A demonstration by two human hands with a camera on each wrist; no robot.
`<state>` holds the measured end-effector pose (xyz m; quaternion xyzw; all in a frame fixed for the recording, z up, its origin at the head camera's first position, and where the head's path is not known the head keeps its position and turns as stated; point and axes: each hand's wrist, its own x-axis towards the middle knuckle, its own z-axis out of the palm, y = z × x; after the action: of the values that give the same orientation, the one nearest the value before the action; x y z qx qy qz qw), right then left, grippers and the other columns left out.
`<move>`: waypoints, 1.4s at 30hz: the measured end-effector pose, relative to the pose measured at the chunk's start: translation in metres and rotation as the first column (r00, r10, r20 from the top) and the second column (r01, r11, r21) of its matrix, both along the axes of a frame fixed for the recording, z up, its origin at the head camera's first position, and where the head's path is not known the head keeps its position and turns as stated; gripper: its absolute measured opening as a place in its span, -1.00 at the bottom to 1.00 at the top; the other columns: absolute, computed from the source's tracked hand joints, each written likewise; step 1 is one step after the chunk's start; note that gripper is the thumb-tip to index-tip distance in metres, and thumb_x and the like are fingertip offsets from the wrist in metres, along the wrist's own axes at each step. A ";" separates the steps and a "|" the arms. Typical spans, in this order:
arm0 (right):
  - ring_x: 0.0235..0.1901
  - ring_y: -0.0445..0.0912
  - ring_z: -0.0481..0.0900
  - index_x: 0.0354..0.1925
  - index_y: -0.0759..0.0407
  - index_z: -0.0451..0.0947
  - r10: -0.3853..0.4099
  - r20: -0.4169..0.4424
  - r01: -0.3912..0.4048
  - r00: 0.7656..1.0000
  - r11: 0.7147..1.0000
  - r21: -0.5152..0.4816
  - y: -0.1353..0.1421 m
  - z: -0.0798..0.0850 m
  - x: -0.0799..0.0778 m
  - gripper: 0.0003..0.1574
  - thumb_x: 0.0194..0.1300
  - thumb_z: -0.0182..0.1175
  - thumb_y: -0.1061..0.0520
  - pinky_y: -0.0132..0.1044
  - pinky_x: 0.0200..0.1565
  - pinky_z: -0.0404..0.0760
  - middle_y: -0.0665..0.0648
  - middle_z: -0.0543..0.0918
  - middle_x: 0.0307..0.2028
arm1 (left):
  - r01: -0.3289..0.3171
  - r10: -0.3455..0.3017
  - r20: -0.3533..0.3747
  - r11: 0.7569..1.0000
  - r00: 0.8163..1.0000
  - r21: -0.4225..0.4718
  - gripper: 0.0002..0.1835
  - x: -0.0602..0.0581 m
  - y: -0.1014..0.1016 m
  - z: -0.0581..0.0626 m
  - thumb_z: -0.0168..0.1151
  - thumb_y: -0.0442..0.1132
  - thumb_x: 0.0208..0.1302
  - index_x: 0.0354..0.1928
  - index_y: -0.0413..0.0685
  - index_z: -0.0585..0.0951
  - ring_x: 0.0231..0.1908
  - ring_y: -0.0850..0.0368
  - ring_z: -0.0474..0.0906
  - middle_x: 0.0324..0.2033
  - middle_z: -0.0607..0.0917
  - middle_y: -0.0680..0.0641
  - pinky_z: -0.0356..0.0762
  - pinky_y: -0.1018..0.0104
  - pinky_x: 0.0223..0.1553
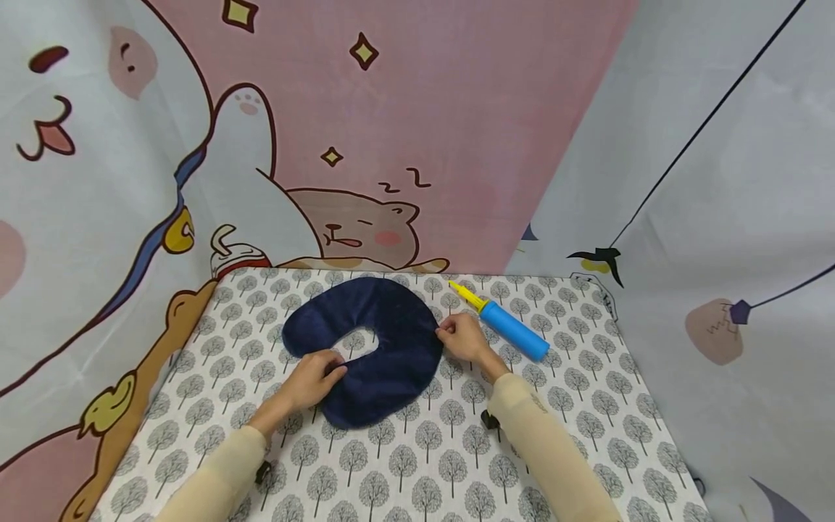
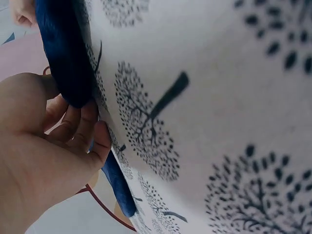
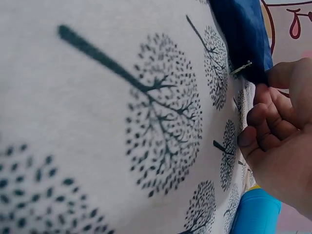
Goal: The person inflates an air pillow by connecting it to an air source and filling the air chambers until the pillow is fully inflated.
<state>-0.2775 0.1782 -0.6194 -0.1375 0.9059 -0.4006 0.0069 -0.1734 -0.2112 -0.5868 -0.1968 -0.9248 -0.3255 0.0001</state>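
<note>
The neck pillow (image 1: 407, 326) lies on the tree-print counter (image 1: 378, 493). The left hand (image 1: 315, 378) pinches its nearer arm beside the central gap, thumb above and fingers below; the right hand (image 1: 465, 338) pinches the outer right edge between thumb and finger, near what looks like a zip pull (image 3: 241, 68). With so little cloth in either grip, the edge could slip free, and a hard pull both ways might strain the seam. The pump (image 1: 515, 332), just beyond the right hand, could roll if knocked, being a smooth blue cylinder with a tapering yellow nozzle. The pillow looks plush, navy, thin and softly creased, a rounded U.
</note>
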 end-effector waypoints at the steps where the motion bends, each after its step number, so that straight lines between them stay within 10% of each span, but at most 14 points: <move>1: -0.40 -0.11 0.67 -0.27 0.14 0.83 -0.015 0.008 0.015 1.000 1.000 -0.004 -0.002 0.010 0.007 -0.77 0.49 0.43 0.03 -0.24 -0.29 0.63 0.06 0.81 -0.40 | -0.009 0.009 -0.002 1.000 1.000 -0.006 -0.94 -0.002 0.000 0.000 0.42 -0.28 0.59 -0.14 -0.03 0.80 -0.23 0.21 0.64 -0.22 0.80 0.01 0.59 0.23 -0.15; 8: -0.43 -0.15 0.66 -0.24 0.18 0.83 -0.084 0.088 0.084 0.993 0.996 -0.001 -0.004 0.031 0.039 -0.84 0.53 0.40 0.16 -0.28 -0.30 0.64 0.10 0.85 -0.37 | 0.007 -0.004 -0.059 0.999 0.998 0.039 -0.89 -0.017 -0.012 -0.008 0.36 -0.23 0.65 -0.09 -0.06 0.80 -0.12 -0.02 0.76 -0.16 0.82 -0.08 0.71 -0.02 -0.05; 15: -0.54 -0.16 0.62 -0.30 0.19 0.82 -0.152 0.105 0.161 0.983 0.984 -0.081 -0.006 0.036 0.068 -0.87 0.43 0.42 0.21 -0.31 -0.39 0.63 0.09 0.82 -0.45 | 0.034 -0.020 -0.181 0.996 0.983 0.076 -0.87 -0.064 -0.032 -0.069 0.37 -0.08 0.66 -0.11 0.12 0.81 -0.14 0.00 0.76 -0.18 0.82 -0.02 0.67 0.07 -0.06; 18: -0.56 -0.16 0.61 -0.31 0.19 0.82 -0.173 0.123 0.185 0.977 0.979 -0.090 -0.009 0.039 0.083 -0.89 0.40 0.42 0.22 -0.32 -0.43 0.61 0.08 0.79 -0.50 | 0.042 -0.031 -0.173 0.997 0.984 0.058 -0.85 -0.077 -0.036 -0.073 0.34 -0.06 0.68 -0.10 0.13 0.80 -0.14 0.00 0.75 -0.17 0.81 -0.01 0.66 0.07 -0.05; 26: -0.55 -0.23 0.59 -0.38 0.12 0.82 -0.180 0.148 0.191 0.973 0.980 -0.063 -0.027 0.036 0.113 -0.81 0.43 0.48 0.15 -0.35 -0.38 0.61 -0.02 0.78 -0.53 | 0.047 -0.048 -0.043 0.999 0.998 -0.013 -0.78 -0.087 -0.048 -0.053 0.32 -0.01 0.68 -0.14 0.07 0.78 -0.12 -0.09 0.71 -0.19 0.78 -0.07 0.49 -0.27 0.43; 31: -0.53 -0.23 0.62 -0.36 0.13 0.81 -0.161 0.153 0.175 0.975 0.981 -0.080 -0.028 0.036 0.115 -0.82 0.45 0.49 0.16 -0.36 -0.38 0.61 0.01 0.81 -0.48 | 0.032 -0.033 -0.017 0.998 0.999 -0.053 -0.82 -0.087 -0.051 -0.057 0.35 0.03 0.64 -0.17 0.19 0.77 -0.08 -0.06 0.73 -0.16 0.79 -0.01 0.51 -0.31 0.39; 38: -0.40 -0.20 0.67 -0.10 0.12 0.81 -0.091 0.170 0.103 0.981 0.993 -0.062 -0.011 0.042 0.119 -0.89 0.53 0.45 0.10 -0.32 -0.29 0.66 -0.03 0.80 -0.34 | 0.029 -0.034 -0.085 0.998 0.996 -0.062 -0.75 -0.043 -0.017 0.012 0.39 -0.22 0.60 0.15 -0.19 0.79 0.06 -0.32 0.73 0.04 0.82 -0.25 0.63 -0.39 0.22; 42: -0.21 -0.20 0.71 0.08 0.17 0.79 -0.038 0.117 0.045 0.992 0.997 -0.055 -0.001 0.045 0.122 -0.77 0.58 0.43 0.09 -0.31 -0.14 0.69 0.00 0.82 -0.17 | 0.031 -0.043 -0.163 0.997 0.986 -0.078 -0.65 -0.026 0.009 0.027 0.44 -0.26 0.57 0.27 -0.24 0.75 0.15 -0.33 0.71 0.16 0.81 -0.26 0.66 -0.32 0.24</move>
<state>-0.1555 0.1771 -0.5746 -0.0952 0.8946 -0.4341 0.0474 -0.1997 -0.2022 -0.5599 -0.2399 -0.9294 -0.2733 0.0630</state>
